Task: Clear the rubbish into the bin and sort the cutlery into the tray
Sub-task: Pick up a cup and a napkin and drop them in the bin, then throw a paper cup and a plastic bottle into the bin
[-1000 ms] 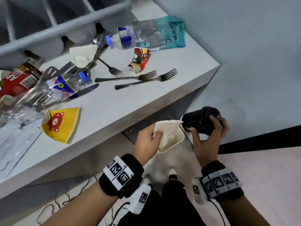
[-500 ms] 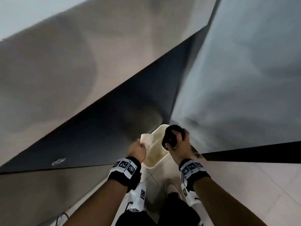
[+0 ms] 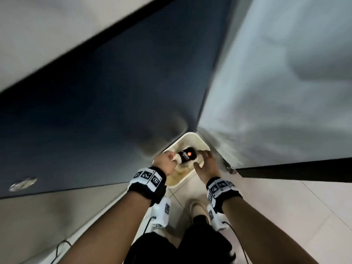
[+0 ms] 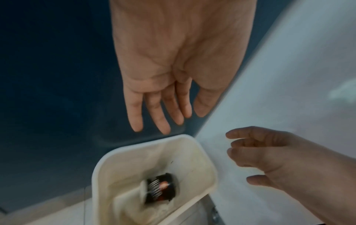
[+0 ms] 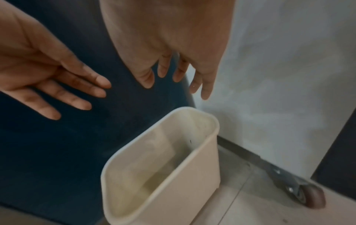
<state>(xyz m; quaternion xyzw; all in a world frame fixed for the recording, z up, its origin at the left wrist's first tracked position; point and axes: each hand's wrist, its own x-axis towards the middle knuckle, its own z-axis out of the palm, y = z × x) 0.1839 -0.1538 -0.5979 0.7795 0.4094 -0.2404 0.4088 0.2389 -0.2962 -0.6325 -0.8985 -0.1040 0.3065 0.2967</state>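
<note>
A cream plastic bin [image 3: 191,134] stands on the floor in the corner under the counter. A black paper cup [image 3: 187,156] with white lettering lies on its side in the bin, also seen blurred in the left wrist view [image 4: 161,188]. A piece of white paper [image 4: 143,188] is next to it. My left hand [image 3: 164,164] hovers over the bin's left rim, fingers straight and empty [image 4: 163,115]. Over the right rim my right hand [image 3: 204,161] is spread, holding nothing [image 5: 173,79]. The cutlery and tray are out of view.
A dark blue panel [image 3: 114,92] under the counter rises behind the bin. A grey wall [image 3: 285,73] stands to the right, with a caster wheel [image 5: 312,197] at its foot. My shoe [image 3: 198,208] is on the pale tiled floor just before the bin.
My right hand has let go of the black cup and my left has let go of the white paper; both now lie in the bin. The head view has dropped from the tabletop to the bin.
</note>
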